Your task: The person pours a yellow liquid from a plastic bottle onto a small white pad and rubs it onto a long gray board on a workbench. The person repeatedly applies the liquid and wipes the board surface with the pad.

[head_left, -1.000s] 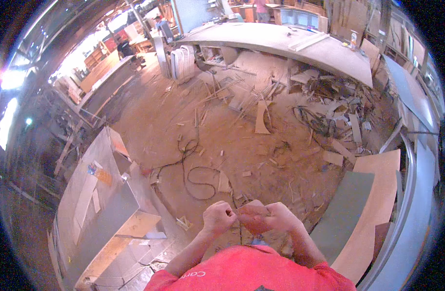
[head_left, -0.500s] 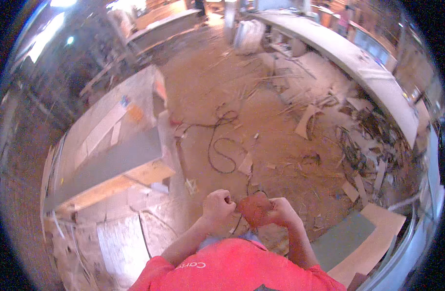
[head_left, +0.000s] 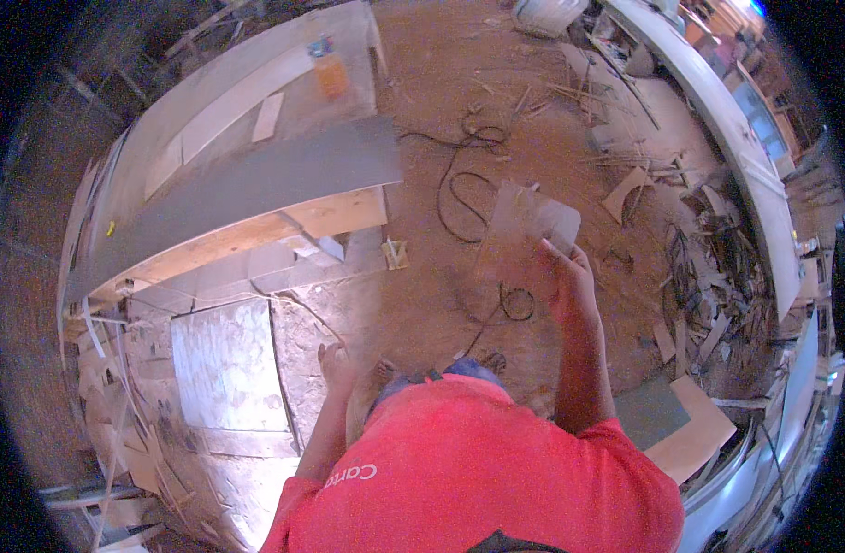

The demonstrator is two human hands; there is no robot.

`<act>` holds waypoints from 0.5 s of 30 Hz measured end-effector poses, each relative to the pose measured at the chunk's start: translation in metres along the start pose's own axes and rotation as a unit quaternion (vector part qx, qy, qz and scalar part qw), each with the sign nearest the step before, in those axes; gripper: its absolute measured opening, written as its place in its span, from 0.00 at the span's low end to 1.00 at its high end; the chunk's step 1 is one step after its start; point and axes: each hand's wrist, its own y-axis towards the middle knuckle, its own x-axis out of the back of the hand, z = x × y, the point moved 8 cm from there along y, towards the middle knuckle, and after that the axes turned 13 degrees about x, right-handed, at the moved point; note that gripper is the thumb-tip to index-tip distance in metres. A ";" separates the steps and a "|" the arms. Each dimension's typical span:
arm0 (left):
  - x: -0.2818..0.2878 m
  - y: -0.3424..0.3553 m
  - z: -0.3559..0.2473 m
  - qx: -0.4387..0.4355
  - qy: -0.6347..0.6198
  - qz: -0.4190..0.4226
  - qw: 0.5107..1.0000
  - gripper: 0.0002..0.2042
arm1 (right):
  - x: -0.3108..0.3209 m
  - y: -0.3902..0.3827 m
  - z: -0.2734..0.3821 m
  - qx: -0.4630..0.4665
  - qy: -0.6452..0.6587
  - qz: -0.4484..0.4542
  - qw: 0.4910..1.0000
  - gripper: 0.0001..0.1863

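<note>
A pale panel point(head_left: 535, 221) — perhaps wood — juts forward-left from the right hand's point(head_left: 570, 279) grip.

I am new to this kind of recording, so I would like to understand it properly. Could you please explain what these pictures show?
There is no robot here: these are a person's two bare hands. Every picture comes from one wide fisheye camera on the person's head, looking down, so straight edges look bent. At the bottom you see the wearer's own red shirt.

In the newest picture, the right hand holds a flat, pale piece. The left hand is lower and blurred; nothing shows in it.

On the table at the left lie pale strips and an orange item, too blurred to name. On the brown floor lies a dark, looped cord.
</note>
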 end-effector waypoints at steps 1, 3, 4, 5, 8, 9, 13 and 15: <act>0.010 0.001 0.023 0.019 -0.001 0.008 1.000 0.06 | -0.018 0.002 -0.008 -0.003 0.004 -0.003 1.000 0.21; 0.035 0.007 0.063 0.013 0.038 0.038 0.998 0.06 | -0.044 0.008 -0.031 -0.011 0.007 -0.003 1.000 0.21; 0.045 0.010 0.079 -0.013 0.078 0.060 0.995 0.06 | -0.057 0.011 -0.043 -0.016 0.011 -0.001 1.000 0.21; 0.055 0.015 0.085 0.046 0.035 0.081 0.995 0.06 | -0.082 0.008 -0.045 -0.023 0.012 0.015 1.000 0.20; 0.079 0.055 0.059 0.166 -0.017 0.129 0.978 0.07 | -0.153 0.004 -0.056 -0.042 0.003 0.072 0.996 0.17; 0.081 0.070 0.054 0.173 0.018 0.144 0.974 0.08 | -0.164 0.008 -0.067 -0.047 -0.014 0.096 0.994 0.17; 0.085 0.130 -0.064 0.255 -0.232 0.190 0.919 0.12 | -0.216 0.015 -0.098 -0.100 -0.062 0.206 0.971 0.17; 0.082 0.158 -0.122 0.234 -0.318 0.257 0.882 0.15 | -0.245 0.020 -0.105 -0.121 -0.066 0.230 0.963 0.18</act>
